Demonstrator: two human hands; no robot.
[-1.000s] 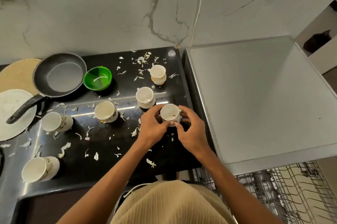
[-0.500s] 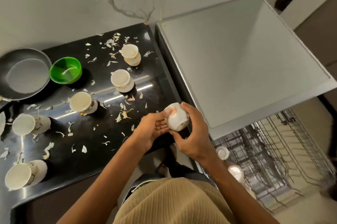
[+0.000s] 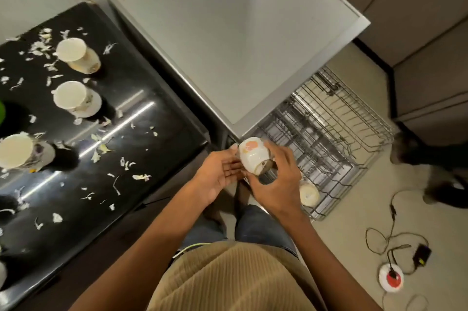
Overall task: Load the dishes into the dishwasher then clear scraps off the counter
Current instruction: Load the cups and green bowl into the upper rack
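Cup point(image 3: 254, 155), white, floral: right hand point(image 3: 278, 184) grip curled round it; left hand point(image 3: 217, 176) open-fingered, touching alongside. Dishwasher rack point(image 3: 336, 138) right of grip; littered desk point(image 3: 141, 138) left.

Glossy glazed ceramic cup point(image 3: 254, 155); polished black stone counter point(image 3: 141, 138), mirror-bright, at nine o'clock; bare metal wire dishwasher rack point(image 3: 336, 130) at three o'clock; matt grey dishwasher top point(image 3: 240, 39); ribbed tan cloth top point(image 3: 228, 277).

a home kitchen is showing here: a black counter point(image 3: 131, 148) is lying at left, strewn with scraps point(image 3: 140, 177) and holding 3 cups point(image 3: 72, 97), while a dishwasher point(image 3: 235, 39) is standing at right with its wire rack point(image 3: 336, 138) pulled out over the tiled floor point(image 3: 354, 214).
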